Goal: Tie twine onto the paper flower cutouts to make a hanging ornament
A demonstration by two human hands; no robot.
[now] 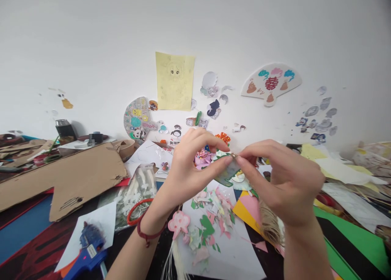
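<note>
Both hands are raised over the middle of the desk, their fingertips nearly meeting. My left hand (195, 162) pinches the upper edge of a thin, translucent grey-green piece with a dark green outline (227, 172). Thumb and forefinger of my right hand (271, 174) are pressed together on a small brownish bit at the top of that piece. Below them, pink, green and pale paper scraps (214, 214) lie on a white sheet (232, 255). A pink flower-shaped piece (179, 223) with a white tassel is near my left wrist.
A blue glue gun (88, 255) rests at the front left, near a large cardboard piece (88, 170). Twine (270, 227) lies right of the scraps, with green sheets (360, 235) beyond. A dark flask (64, 130) stands at the back left, before the wall.
</note>
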